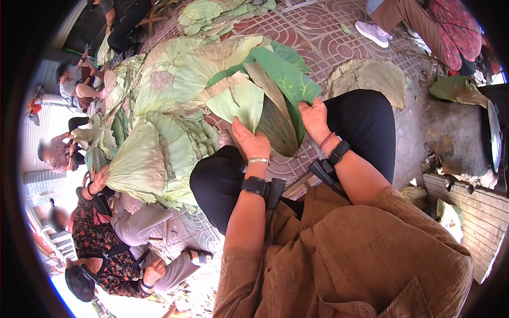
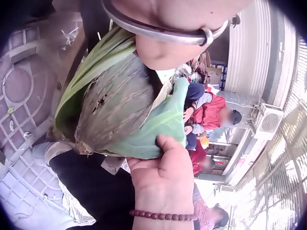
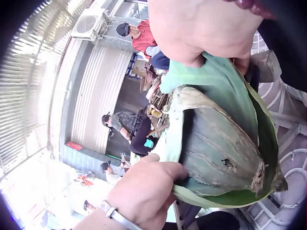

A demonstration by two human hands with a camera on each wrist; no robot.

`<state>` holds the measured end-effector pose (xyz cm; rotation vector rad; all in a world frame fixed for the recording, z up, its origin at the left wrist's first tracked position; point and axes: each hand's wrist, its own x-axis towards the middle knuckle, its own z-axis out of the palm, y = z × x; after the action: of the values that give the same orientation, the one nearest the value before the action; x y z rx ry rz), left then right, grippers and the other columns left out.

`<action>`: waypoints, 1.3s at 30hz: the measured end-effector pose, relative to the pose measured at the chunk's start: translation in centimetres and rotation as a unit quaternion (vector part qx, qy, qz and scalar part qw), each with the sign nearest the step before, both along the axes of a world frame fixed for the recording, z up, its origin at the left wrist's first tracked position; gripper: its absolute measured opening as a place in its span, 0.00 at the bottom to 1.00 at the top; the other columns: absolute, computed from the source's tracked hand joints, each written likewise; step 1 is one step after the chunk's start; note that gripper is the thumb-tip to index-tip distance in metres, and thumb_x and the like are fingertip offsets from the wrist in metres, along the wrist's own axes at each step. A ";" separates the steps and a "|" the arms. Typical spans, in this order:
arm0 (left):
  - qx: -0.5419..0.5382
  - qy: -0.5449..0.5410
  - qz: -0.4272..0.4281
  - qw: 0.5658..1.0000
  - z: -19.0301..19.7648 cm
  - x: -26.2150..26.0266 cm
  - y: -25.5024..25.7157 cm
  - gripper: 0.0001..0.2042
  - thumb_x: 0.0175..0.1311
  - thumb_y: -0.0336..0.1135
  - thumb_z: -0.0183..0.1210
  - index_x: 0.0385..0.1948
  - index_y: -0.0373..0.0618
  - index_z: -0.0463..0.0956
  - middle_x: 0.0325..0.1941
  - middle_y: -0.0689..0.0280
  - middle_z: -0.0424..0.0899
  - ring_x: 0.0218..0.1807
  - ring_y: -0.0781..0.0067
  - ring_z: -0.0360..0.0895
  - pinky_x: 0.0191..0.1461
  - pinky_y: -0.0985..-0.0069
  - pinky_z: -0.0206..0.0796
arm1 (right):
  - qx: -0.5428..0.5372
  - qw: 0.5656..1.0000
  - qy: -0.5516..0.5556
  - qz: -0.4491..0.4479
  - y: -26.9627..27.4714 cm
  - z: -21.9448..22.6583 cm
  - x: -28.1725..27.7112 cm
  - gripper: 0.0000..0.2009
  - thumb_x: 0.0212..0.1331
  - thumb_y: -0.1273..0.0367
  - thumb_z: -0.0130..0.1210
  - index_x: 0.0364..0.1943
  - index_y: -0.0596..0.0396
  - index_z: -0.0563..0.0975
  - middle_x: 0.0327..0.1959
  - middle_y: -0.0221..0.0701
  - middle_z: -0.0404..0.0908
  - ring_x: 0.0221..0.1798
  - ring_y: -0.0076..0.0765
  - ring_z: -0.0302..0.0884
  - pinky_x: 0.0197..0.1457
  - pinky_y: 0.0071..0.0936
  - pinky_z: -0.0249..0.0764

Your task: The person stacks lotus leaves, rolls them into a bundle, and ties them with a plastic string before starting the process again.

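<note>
My left hand (image 1: 252, 140), with a silver bangle at the wrist, pinches the pale green edge of a bundle of large folded leaves (image 1: 241, 103). Across from it, my right hand (image 1: 316, 119) grips the dark green leaf (image 1: 289, 79) on the other side between thumb and fingers. Between the two, a brownish, dry, veined leaf (image 3: 220, 148) lies inside the green ones, its stem end pointing down toward my knees. The left wrist view shows that brown leaf (image 2: 120, 100) with small dark holes, and the right thumb lying on the green edge.
A broad heap of pale fan-shaped leaves (image 1: 175, 79) spreads over the patterned paving in front and left. Another flat stack (image 1: 368, 79) lies beyond my right knee. A person in a floral shirt (image 1: 101, 238) sits at left, holding a leaf. A metal drum (image 1: 456, 138) stands at right.
</note>
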<state>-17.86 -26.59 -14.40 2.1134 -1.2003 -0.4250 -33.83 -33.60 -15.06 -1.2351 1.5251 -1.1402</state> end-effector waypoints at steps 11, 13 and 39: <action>-0.199 0.569 0.241 0.761 -0.5 1.9 -0.1 0.18 0.51 0.25 0.52 0.47 0.42 0.66 0.43 0.64 0.73 0.41 0.64 0.70 0.43 0.68 0.64 | -0.060 0.955 -0.290 0.027 0.5 2.1 0.8 0.17 0.51 0.79 0.51 0.48 0.58 0.69 0.43 0.27 0.75 0.43 0.23 0.71 0.48 0.21 0.67; -0.207 0.564 0.240 0.763 -0.8 2.1 -0.1 0.17 0.54 0.28 0.53 0.47 0.40 0.66 0.43 0.63 0.74 0.40 0.63 0.71 0.42 0.67 0.65 | -0.049 0.946 -0.319 0.012 0.5 3.5 0.7 0.15 0.54 0.76 0.52 0.47 0.58 0.70 0.42 0.26 0.75 0.42 0.22 0.70 0.47 0.21 0.67; -0.278 -0.110 -0.029 0.954 8.7 0.4 0.4 0.20 0.50 0.26 0.59 0.49 0.41 0.70 0.57 0.55 0.63 0.58 0.53 0.60 0.59 0.63 0.54 | -0.141 0.988 0.065 -0.001 0.4 3.0 -0.1 0.26 0.50 0.82 0.42 0.56 0.47 0.66 0.42 0.44 0.76 0.43 0.46 0.76 0.43 0.26 0.71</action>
<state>-17.47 -26.19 -5.73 1.6654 -1.3212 0.1271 -33.91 -33.21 -12.07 -1.5235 1.4957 -1.3322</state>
